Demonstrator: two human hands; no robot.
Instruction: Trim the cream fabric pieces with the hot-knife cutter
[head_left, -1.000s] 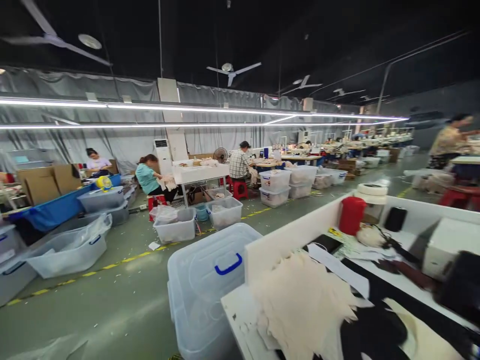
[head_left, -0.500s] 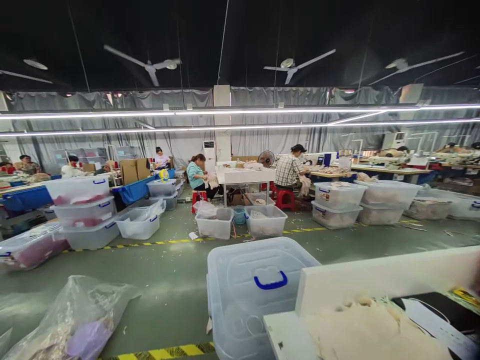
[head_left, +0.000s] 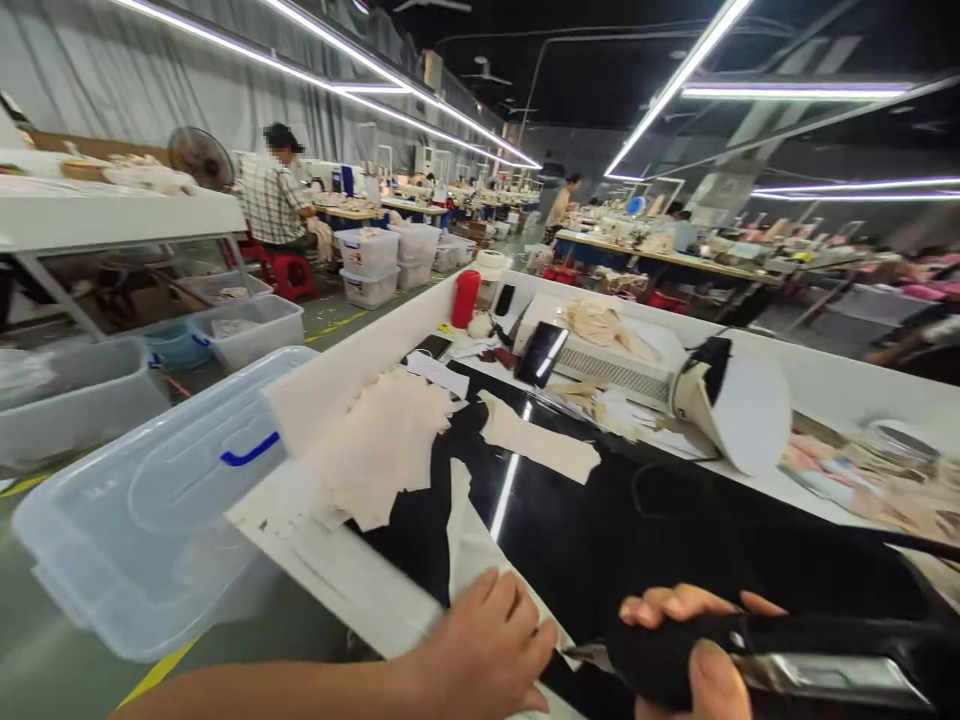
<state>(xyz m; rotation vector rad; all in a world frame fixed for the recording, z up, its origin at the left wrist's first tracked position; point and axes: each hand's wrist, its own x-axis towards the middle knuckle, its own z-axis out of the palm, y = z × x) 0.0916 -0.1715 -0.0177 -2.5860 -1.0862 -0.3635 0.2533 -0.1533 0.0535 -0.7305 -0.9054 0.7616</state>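
Note:
My left hand [head_left: 491, 640] lies on a long cream piece of thin material [head_left: 471, 535], pressing it against a glossy black tabletop [head_left: 675, 530]; its fingers are stretched out. In my right hand [head_left: 716, 680] is a black handheld power tool [head_left: 664, 650] with a pointed metal tip and a silver plate on its body. The tip sits just right of my left fingers, at the lower end of the cream piece. Whether it touches the material I cannot tell. Another cream cut piece [head_left: 536, 440] lies farther up, and a cream pile [head_left: 390, 435] rests to the left.
A white raised edge [head_left: 847, 380] borders the table. Along it stand a red bottle [head_left: 466, 299], a tilted phone [head_left: 541, 354] and a lamp with a white shade [head_left: 750, 410]. A lidded clear bin [head_left: 172, 490] stands left. A seated person [head_left: 274, 200] works beyond.
The view has swung right and down onto the table. Both my hands and the black tool are now visible; earlier neither hand was clearly in view.

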